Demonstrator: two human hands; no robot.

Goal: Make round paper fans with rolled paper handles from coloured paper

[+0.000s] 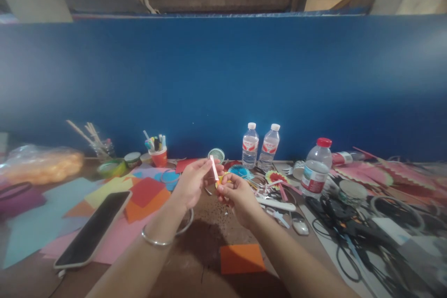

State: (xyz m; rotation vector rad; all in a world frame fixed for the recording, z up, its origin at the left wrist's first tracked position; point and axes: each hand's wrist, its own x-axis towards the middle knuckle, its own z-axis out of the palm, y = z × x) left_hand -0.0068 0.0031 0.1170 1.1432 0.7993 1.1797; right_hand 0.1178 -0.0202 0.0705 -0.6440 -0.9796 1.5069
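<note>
Over the middle of the table, my left hand (195, 179) pinches a narrow pale strip (213, 168), possibly paper, which stands nearly upright. My right hand (235, 191) is close beside it, with thumb and fingers closed on a small yellow-orange piece (219, 181) at the strip's lower end. Fingers partly cover this piece, so its shape cannot be made out. On the table below and to the right lies an orange sheet of paper (241, 259). Behind my hands is a round ribbed green-white object (216, 154).
Coloured paper sheets (38, 219) and a phone (94, 230) lie left. A red cup of pens (159, 156) stands behind. Water bottles (250, 146), a red-capped bottle (316, 167), paper scraps (275, 184) and tangled black cables (344, 223) fill the right. A blue partition (181, 79) closes the back.
</note>
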